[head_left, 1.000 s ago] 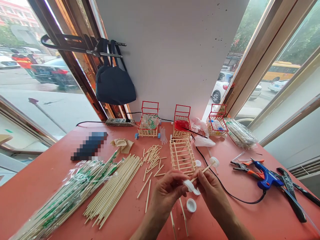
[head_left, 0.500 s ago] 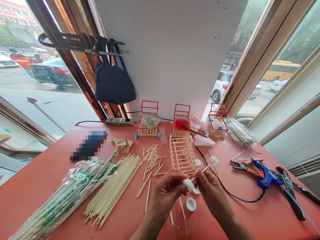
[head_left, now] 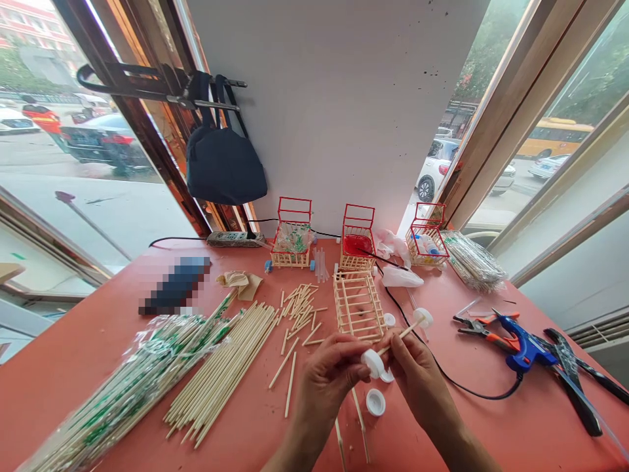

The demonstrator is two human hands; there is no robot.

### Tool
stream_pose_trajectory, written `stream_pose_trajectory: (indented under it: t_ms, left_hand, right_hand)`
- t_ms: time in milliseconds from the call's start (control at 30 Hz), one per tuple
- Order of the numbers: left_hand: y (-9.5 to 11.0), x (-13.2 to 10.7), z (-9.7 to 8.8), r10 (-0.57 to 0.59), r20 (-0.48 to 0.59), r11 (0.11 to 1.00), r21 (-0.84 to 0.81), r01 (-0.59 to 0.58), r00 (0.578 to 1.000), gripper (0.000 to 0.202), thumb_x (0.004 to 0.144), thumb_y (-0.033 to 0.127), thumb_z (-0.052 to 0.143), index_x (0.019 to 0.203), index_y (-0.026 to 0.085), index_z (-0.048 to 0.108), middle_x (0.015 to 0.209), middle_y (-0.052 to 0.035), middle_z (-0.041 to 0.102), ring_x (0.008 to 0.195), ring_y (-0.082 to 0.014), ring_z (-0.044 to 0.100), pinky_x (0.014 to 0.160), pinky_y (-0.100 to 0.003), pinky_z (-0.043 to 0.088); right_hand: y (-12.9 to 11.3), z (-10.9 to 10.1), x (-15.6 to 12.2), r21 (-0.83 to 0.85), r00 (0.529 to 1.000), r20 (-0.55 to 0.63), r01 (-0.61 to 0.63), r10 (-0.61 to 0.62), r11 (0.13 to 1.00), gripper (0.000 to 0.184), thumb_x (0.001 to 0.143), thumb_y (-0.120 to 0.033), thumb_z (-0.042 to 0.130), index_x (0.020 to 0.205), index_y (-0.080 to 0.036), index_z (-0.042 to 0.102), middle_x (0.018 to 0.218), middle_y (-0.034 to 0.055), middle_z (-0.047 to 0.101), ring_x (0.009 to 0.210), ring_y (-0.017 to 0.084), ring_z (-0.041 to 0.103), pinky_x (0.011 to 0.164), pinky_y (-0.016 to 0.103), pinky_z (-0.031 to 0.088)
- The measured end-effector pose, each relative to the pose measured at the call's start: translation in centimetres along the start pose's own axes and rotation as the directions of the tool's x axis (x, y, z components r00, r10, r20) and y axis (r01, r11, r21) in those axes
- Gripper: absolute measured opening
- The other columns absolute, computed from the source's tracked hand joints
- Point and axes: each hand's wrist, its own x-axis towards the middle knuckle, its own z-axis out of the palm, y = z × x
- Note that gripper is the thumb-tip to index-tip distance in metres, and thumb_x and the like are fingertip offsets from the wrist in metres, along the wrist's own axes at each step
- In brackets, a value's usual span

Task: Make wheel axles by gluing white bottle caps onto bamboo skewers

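Between the fingers of my left hand is a white bottle cap, held at the near end of a short wooden stick. My right hand pinches that stick along its length. A second white cap sits on the stick's far end. Below my hands a loose white cap lies on the table, and another cap is partly hidden behind my fingers. Just beyond my hands lies a wooden stick frame, its near end covered by them.
Wooden sticks and short cut pieces lie left. At right are a blue glue gun, its black cord and pliers. Along the wall stand small stick carts with red handles. A power strip lies back left.
The cap in my left hand has turned slightly and moved a little to the right. Both hands keep their hold; the stick and its far cap have shifted only slightly.
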Motion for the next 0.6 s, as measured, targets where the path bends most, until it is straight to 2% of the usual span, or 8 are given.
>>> stream_pose_trajectory:
  t_ms: [100, 200, 267, 367, 600]
  left_hand:
    - [0.0, -0.2, 0.1, 0.071, -0.083, 0.987, 0.152, -0.058, 0.994, 0.019, 0.083, 0.028, 0.083, 0.101, 0.026, 0.08, 0.092, -0.0016, 0.067, 0.077, -0.0155, 0.067, 0.066, -0.025, 0.059]
    - [0.3, -0.4, 0.4, 0.21, -0.139, 0.936, 0.316, -0.157, 0.968, 0.006, 0.085, 0.023, 0.081, 0.085, 0.023, 0.075, 0.081, 0.0012, 0.067, 0.072, -0.013, 0.065, 0.064, -0.02, 0.054]
    - [0.7, -0.5, 0.6, 0.317, -0.113, 0.867, 0.437, -0.24, 0.942, 0.01, 0.087, 0.021, 0.079, 0.078, 0.021, 0.074, 0.08, 0.0013, 0.068, 0.071, -0.0117, 0.065, 0.064, -0.017, 0.052]
    - [1.1, -0.5, 0.8, 0.416, -0.059, 0.767, 0.558, -0.316, 0.907, 0.012, 0.089, 0.019, 0.077, 0.078, 0.021, 0.074, 0.078, 0.0016, 0.068, 0.068, -0.0106, 0.066, 0.062, -0.015, 0.052]
    - [0.9, -0.8, 0.6, 0.522, 0.042, 0.649, 0.628, -0.429, 0.852, 0.013, 0.094, 0.011, 0.067, 0.088, 0.021, 0.072, 0.082, 0.0004, 0.069, 0.073, -0.0115, 0.069, 0.065, -0.015, 0.055]
  right_hand:
    - [0.0, -0.1, 0.1, 0.001, 0.999, -0.034, -0.016, 0.016, 1.0, 0.048, 0.086, -0.067, 0.071, 0.08, -0.02, 0.069, 0.067, 0.0011, 0.063, 0.064, 0.015, 0.05, 0.061, 0.028, 0.041]
    - [0.2, -0.1, 0.1, 0.014, 0.998, -0.05, -0.023, 0.024, 1.0, 0.048, 0.084, -0.067, 0.073, 0.079, -0.02, 0.068, 0.066, 0.0009, 0.063, 0.063, 0.015, 0.051, 0.061, 0.028, 0.04]
    - [0.2, 0.0, 0.1, 0.022, 0.999, -0.045, -0.017, 0.018, 1.0, 0.047, 0.084, -0.066, 0.074, 0.078, -0.02, 0.068, 0.067, 0.0011, 0.064, 0.064, 0.015, 0.051, 0.062, 0.028, 0.041]
    - [0.1, 0.0, 0.1, 0.046, 0.999, -0.05, -0.015, 0.018, 0.999, 0.047, 0.083, -0.066, 0.076, 0.077, -0.02, 0.068, 0.066, 0.0013, 0.064, 0.064, 0.015, 0.052, 0.061, 0.027, 0.041]
    - [-0.4, 0.3, 0.4, 0.151, 0.997, -0.076, -0.021, 0.033, 0.988, 0.045, 0.076, -0.063, 0.083, 0.074, -0.019, 0.071, 0.064, -0.0001, 0.063, 0.062, 0.014, 0.051, 0.059, 0.025, 0.039]
